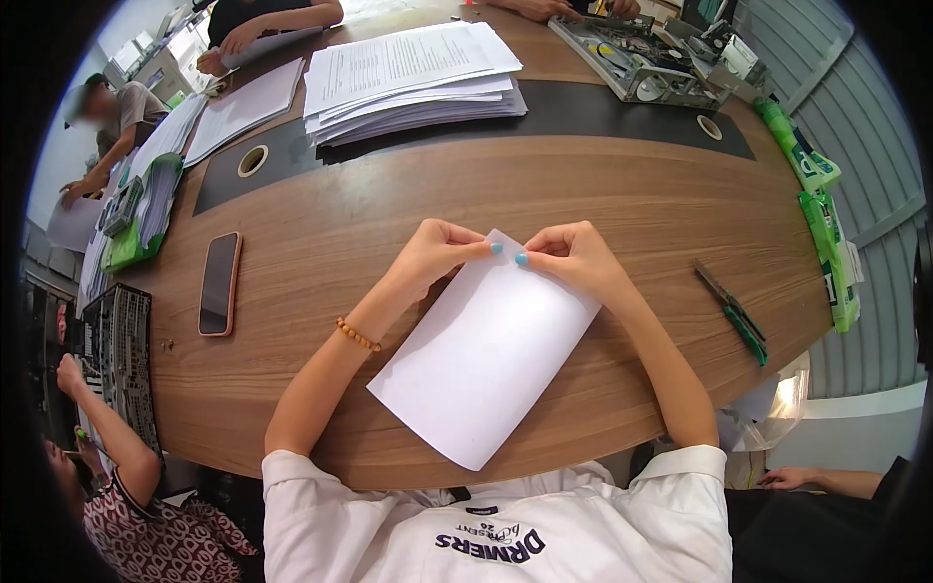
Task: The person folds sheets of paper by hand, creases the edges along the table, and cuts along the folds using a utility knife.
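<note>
Over the counter (369,204), near the middle of its front edge, a sheet of paper (486,360), with left hand (437,253) and right hand (573,255) at its far end. Left of the sheet, a phone (220,285); right, scissors (734,316). Well beyond the sheet, a paper stack (408,83), between loose papers (248,112) to the left and an electronic unit (656,58) to the right. Beyond the phone, farther left, a calculator (123,209) on a document bundle (160,199). Past the scissors, along the right edge, packets (824,248).

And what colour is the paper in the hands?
The paper is white, best seen in the head view.
</note>
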Action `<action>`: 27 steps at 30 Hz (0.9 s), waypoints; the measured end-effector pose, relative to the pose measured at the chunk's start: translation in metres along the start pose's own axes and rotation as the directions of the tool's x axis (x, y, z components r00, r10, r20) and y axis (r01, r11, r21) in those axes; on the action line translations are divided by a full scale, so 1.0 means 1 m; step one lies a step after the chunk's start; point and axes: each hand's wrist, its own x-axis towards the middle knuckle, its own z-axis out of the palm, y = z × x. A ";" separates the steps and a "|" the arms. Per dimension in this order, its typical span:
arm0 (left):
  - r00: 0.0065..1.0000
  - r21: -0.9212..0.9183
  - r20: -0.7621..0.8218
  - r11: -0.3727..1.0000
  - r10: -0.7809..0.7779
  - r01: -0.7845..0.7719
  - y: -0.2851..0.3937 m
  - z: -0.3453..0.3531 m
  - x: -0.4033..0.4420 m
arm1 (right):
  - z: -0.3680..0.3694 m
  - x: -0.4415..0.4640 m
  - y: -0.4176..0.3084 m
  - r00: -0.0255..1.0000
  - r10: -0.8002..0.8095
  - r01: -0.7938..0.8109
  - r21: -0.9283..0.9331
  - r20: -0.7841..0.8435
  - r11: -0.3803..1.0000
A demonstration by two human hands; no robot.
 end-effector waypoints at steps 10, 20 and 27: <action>1.000 -0.037 -0.007 0.999 0.013 -0.013 -0.004 0.001 0.003 | 0.001 0.001 0.002 1.000 0.020 -0.020 0.008 -0.012 1.000; 0.551 0.811 -0.077 0.374 0.831 -0.450 0.004 0.008 -0.022 | 0.005 0.005 0.016 0.999 -0.027 0.026 -0.052 -0.029 0.998; 0.836 0.797 0.313 0.354 0.450 -0.489 -0.032 0.061 -0.102 | 0.007 0.006 0.017 0.998 -0.056 0.052 -0.103 -0.033 0.993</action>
